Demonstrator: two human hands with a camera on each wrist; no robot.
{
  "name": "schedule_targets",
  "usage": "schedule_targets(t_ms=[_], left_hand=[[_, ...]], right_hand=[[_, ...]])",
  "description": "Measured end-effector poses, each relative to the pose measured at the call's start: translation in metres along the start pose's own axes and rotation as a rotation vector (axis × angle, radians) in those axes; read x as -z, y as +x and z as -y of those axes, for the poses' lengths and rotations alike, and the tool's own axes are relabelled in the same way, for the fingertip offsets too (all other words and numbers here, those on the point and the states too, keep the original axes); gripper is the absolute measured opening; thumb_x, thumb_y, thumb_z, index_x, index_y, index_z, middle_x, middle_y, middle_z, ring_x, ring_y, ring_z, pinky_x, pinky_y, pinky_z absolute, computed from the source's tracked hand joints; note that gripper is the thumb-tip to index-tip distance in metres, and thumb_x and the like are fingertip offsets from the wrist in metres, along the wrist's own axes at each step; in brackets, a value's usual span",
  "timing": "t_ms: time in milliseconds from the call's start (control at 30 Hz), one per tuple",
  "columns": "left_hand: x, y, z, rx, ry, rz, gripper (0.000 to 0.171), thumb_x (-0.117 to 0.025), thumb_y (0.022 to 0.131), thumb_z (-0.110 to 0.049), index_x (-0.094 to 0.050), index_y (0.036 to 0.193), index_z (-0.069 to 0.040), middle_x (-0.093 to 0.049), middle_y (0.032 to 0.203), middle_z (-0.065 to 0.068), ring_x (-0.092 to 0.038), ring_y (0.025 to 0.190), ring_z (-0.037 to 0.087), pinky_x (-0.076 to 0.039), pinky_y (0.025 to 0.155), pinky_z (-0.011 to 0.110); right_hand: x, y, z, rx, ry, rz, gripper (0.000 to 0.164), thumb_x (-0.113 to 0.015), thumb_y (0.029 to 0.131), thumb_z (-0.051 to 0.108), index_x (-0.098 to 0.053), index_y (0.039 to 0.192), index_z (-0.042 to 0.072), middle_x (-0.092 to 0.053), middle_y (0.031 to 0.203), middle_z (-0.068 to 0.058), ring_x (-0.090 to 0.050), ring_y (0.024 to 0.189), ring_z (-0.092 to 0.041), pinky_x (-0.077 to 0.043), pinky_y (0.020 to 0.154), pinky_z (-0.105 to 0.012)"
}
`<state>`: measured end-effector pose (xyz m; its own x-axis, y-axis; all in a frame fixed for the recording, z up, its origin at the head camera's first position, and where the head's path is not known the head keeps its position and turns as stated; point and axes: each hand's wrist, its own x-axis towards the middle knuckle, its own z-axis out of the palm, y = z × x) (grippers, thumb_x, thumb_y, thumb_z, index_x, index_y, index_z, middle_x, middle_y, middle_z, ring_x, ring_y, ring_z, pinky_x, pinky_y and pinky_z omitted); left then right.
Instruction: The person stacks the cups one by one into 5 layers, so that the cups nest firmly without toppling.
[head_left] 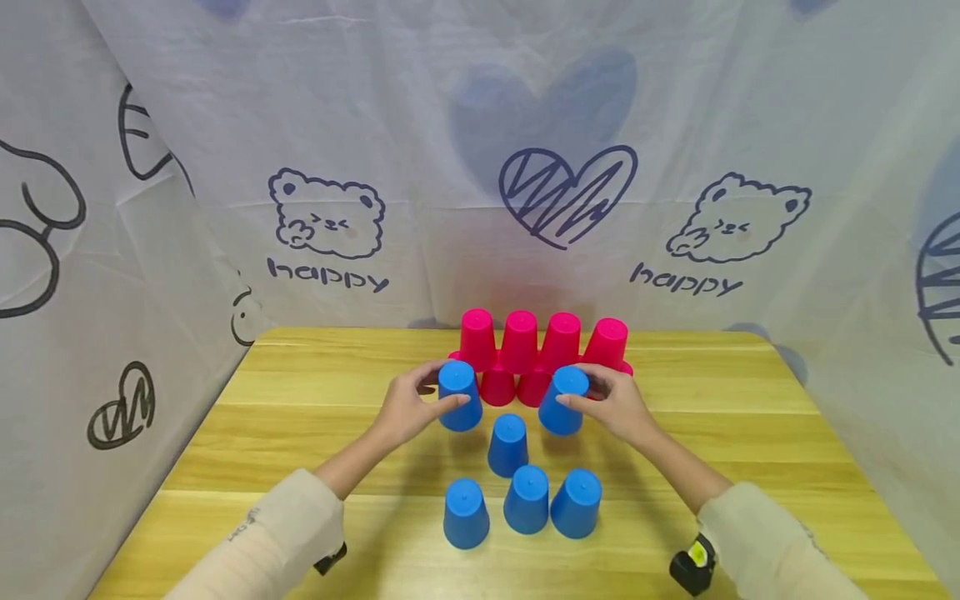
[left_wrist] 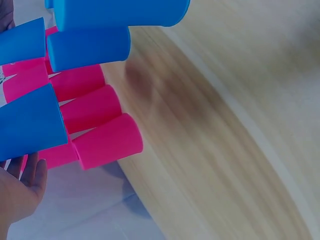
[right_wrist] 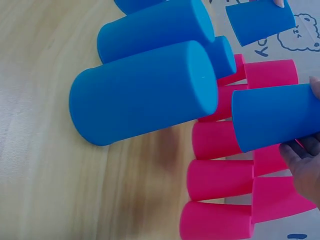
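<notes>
In the head view my left hand (head_left: 408, 408) holds an upside-down blue cup (head_left: 459, 404) between thumb and fingers. My right hand (head_left: 621, 404) grips a second upside-down blue cup (head_left: 562, 407) the same way. Both cups look raised off the table, in front of a two-tier stack of pink cups (head_left: 519, 343). Nearer the person, several more blue cups stand mouth down: one (head_left: 507, 447) between the hands, and a front row with a cup (head_left: 465, 515) at left and two close together (head_left: 527, 502) at right. The right wrist view shows fingers under its held cup (right_wrist: 275, 117).
A wooden table (head_left: 300, 400) carries all the cups. Behind it hangs a white cloth (head_left: 435, 250) with printed bears and hearts, close to the back edge. More cloth hangs at the left and right sides.
</notes>
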<state>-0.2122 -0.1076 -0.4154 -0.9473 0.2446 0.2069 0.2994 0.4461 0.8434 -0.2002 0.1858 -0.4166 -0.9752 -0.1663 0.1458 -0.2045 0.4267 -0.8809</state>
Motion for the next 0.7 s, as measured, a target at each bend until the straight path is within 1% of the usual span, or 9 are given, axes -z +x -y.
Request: schedule_targets(t_ms=[67,167,267,400,567,700], left_hand=[[0.001,0.001,-0.002,-0.015,0.004,-0.005,0.053,-0.073,0.079,-0.021,-0.054,0.126,-0.004,-0.063,0.117,0.015,-0.061,0.105,0.030,-0.050,0.090,0.047],[0.002,0.003,-0.007,-0.017,0.004,-0.010,0.052,-0.074,0.079,-0.021,-0.055,0.125,-0.006,-0.064,0.117,0.014,-0.061,0.105,0.029,-0.051,0.090,0.045],[0.003,0.005,-0.013,-0.019,0.017,-0.012,0.052,-0.073,0.079,-0.023,-0.055,0.125,-0.006,-0.064,0.117,0.012,-0.061,0.105,0.028,-0.051,0.090,0.042],[0.005,0.009,-0.020,-0.023,0.021,-0.022,0.051,-0.073,0.079,-0.022,-0.055,0.125,-0.007,-0.064,0.117,0.012,-0.060,0.106,0.027,-0.051,0.090,0.042],[0.005,0.014,-0.031,-0.053,0.031,-0.049,0.051,-0.074,0.079,-0.022,-0.055,0.125,-0.007,-0.064,0.116,0.013,-0.061,0.105,0.028,-0.052,0.090,0.042],[0.005,0.016,-0.036,-0.062,0.027,-0.088,0.052,-0.073,0.080,-0.020,-0.054,0.126,-0.006,-0.063,0.117,0.014,-0.061,0.105,0.028,-0.052,0.089,0.042]], right_hand=[[0.001,0.001,0.002,0.009,-0.004,-0.004,0.047,-0.070,0.082,0.019,-0.056,0.123,0.001,-0.062,0.117,-0.020,-0.062,0.104,-0.033,-0.054,0.086,-0.038],[0.004,0.003,0.005,0.014,-0.010,-0.010,0.046,-0.071,0.082,0.018,-0.057,0.122,0.000,-0.062,0.115,-0.020,-0.063,0.102,-0.032,-0.054,0.086,-0.038],[0.006,0.004,0.008,0.007,-0.023,-0.017,0.046,-0.071,0.082,0.019,-0.057,0.122,0.000,-0.062,0.115,-0.020,-0.063,0.102,-0.033,-0.054,0.086,-0.040],[0.008,0.006,0.012,0.004,-0.038,-0.022,0.047,-0.071,0.082,0.019,-0.056,0.122,-0.001,-0.062,0.116,-0.021,-0.062,0.103,-0.034,-0.053,0.087,-0.042],[0.011,0.010,0.019,0.009,-0.051,-0.045,0.047,-0.071,0.082,0.019,-0.056,0.122,0.000,-0.061,0.116,-0.021,-0.061,0.105,-0.036,-0.052,0.089,-0.044],[0.014,0.015,0.028,-0.015,-0.044,-0.069,0.049,-0.069,0.084,0.022,-0.054,0.125,0.001,-0.059,0.120,-0.021,-0.058,0.110,-0.036,-0.049,0.092,-0.046]])
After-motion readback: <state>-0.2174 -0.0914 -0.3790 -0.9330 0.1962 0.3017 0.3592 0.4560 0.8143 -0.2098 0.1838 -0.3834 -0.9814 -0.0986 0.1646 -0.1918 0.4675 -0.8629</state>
